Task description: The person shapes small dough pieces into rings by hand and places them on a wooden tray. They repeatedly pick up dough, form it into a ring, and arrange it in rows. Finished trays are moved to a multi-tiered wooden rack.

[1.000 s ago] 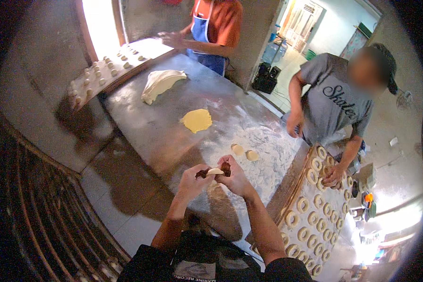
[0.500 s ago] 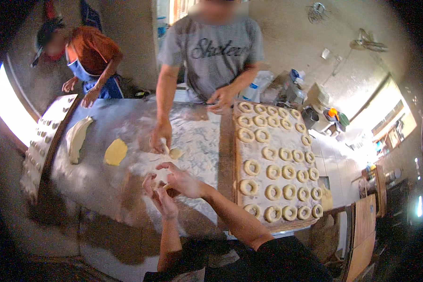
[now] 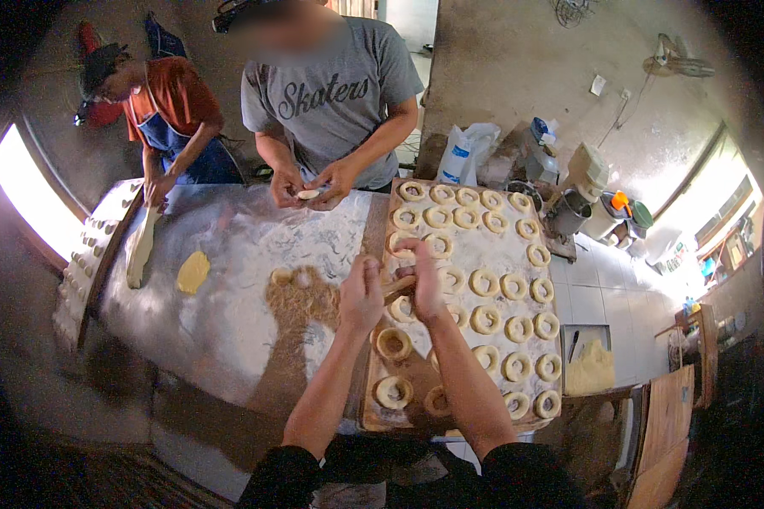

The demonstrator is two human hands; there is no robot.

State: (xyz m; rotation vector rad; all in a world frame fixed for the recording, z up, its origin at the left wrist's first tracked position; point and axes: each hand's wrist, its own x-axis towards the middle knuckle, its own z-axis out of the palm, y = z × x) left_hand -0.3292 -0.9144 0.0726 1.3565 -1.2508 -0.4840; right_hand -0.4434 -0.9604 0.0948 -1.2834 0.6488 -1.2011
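Both my hands are above the left edge of a floured wooden tray (image 3: 505, 246) that holds several rows of pale dough rings (image 3: 485, 320). My left hand (image 3: 362, 293) is closed, with its fingers curled inward. Facing it, my right hand (image 3: 423, 278) is also curled. A shaded tan band of dough (image 3: 399, 287) spans the gap between them; its full shape is hidden by the fingers. Just below my hands, two dough rings (image 3: 393, 393) lie along the tray's near left side. My forearms partly cover other rings.
Left of the tray stretches a floured metal table (image 3: 229, 331) with a small dough piece (image 3: 282, 276), a yellow dough slab (image 3: 193, 271) and a long dough strip (image 3: 142, 250). Across it, a person in grey (image 3: 327, 93) holds a small dough piece. Another person (image 3: 174, 110) handles the strip beside a second tray (image 3: 89, 254).
My hands have moved right, from the floured table to over the tray's left edge. The person in grey has lifted both hands off the table. The other person now grips the dough strip.
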